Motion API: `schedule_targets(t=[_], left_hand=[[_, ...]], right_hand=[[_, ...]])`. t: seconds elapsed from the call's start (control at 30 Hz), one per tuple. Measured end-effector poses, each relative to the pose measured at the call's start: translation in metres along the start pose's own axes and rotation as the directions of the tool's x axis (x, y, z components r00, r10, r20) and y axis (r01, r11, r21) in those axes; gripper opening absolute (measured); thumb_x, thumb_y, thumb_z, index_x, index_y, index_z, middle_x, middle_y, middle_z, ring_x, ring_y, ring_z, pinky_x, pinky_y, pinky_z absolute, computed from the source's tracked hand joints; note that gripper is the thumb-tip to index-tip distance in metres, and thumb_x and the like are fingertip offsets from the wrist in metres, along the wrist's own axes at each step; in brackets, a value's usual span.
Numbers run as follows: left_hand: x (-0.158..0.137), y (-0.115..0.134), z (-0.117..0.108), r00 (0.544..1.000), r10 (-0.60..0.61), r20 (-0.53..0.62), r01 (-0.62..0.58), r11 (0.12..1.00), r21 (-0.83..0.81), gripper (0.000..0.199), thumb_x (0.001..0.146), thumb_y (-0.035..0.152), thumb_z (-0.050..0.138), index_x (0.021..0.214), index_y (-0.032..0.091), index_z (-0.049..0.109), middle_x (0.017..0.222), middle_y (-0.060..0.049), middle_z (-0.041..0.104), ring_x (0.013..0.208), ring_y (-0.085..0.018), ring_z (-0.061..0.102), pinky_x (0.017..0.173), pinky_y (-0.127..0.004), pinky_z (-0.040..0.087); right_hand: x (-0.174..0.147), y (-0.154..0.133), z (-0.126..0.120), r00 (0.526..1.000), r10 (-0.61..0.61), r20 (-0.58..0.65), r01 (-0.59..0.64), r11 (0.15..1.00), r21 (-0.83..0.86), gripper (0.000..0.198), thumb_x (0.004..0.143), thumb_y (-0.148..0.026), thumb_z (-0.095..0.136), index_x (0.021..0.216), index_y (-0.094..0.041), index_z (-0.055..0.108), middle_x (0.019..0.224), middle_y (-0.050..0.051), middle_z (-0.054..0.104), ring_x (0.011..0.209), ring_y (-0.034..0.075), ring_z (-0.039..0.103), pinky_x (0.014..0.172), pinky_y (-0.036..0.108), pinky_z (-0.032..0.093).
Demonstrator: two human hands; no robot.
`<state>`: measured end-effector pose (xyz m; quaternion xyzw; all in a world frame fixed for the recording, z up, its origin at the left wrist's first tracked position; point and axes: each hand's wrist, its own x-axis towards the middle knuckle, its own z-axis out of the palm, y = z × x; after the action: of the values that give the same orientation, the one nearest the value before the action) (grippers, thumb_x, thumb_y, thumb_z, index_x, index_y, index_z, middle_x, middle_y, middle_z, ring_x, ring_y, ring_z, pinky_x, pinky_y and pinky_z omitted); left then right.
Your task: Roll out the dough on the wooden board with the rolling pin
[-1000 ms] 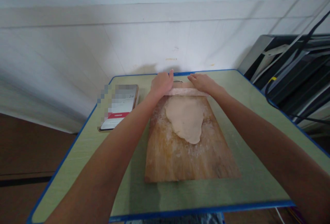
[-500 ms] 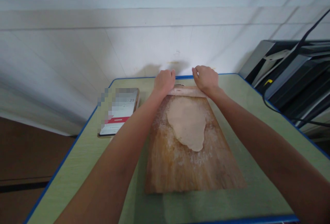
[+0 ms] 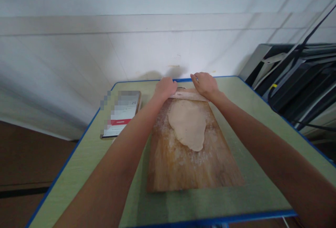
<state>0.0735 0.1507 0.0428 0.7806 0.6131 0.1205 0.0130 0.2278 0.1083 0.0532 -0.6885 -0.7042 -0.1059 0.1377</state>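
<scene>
A pale rolling pin (image 3: 187, 95) lies across the far end of a floury wooden board (image 3: 175, 173). My left hand (image 3: 166, 87) is closed around the pin's left end, and my right hand (image 3: 206, 84) is closed around its right end. Just on the near side of the pin, a flat, uneven sheet of dough (image 3: 187, 124) lies on the board, narrowing toward me. My hands hide both ends of the pin. A bit of the board's metal handle (image 3: 181, 88) shows beyond it.
A phone (image 3: 122, 116) lies on the green table (image 3: 131, 200) left of the board, its screen partly blurred out. Behind the table's blue edge rises a white wall (image 3: 147, 56). Dark flat items and cables (image 3: 301, 81) are stacked along the right side.
Both hands stay on the rolling pin, which is slightly more tilted, its right end nearer me. The whole view has shifted a little. The dough looks much the same.
</scene>
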Motion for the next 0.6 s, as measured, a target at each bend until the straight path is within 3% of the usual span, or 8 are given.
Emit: schedule_targets(t=[0.6], left_hand=[[-0.047, 0.003, -0.013, 0.998, -0.046, 0.033, 0.043, 0.995, 0.089, 0.051, 0.092, 0.042, 0.027, 0.109, 0.016, 0.067, 0.114, -0.015, 0.066, 0.107, -0.03, 0.061, 0.087, -0.042, 0.048]], right_hand=[[-0.027, -0.004, -0.003, 0.995, 0.018, 0.1, -0.023, 0.999, 0.047, 0.053, 0.098, -0.039, 0.019, 0.104, -0.015, 0.066, 0.107, 0.016, 0.069, 0.1, 0.023, 0.063, 0.08, 0.031, 0.044]])
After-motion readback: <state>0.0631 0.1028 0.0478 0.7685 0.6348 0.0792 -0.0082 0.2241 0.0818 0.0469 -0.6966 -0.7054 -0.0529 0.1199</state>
